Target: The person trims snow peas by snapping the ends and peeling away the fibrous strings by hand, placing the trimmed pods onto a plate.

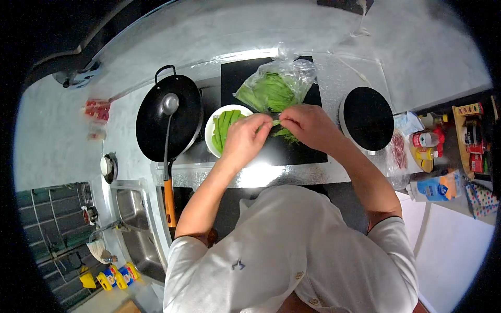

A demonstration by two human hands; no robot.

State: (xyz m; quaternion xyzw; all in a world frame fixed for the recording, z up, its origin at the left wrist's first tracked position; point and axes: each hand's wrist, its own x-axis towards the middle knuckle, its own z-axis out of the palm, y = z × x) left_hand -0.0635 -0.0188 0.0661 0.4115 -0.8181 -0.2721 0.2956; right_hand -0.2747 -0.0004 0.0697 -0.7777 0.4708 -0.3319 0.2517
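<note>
Between my two hands is a green snow pea [275,123], pinched at both ends. My left hand [245,138] is closed on one end, beside the plate. My right hand [309,125] grips the other end with thumb and fingertips. A white plate [210,140] holds several flat green snow peas [224,123] at the left. Behind my hands lies an open clear plastic bag [300,75] full of more green pods [272,91]. Small green trimmings [286,135] rest on the black cooktop [302,152], just under my right hand.
To the left stands a black wok [147,125] with a metal ladle [170,104] lying across it. A round black-topped appliance [368,119] is on the right. Bottles and packets [437,185] crowd the far right; a steel sink [141,245] is at lower left.
</note>
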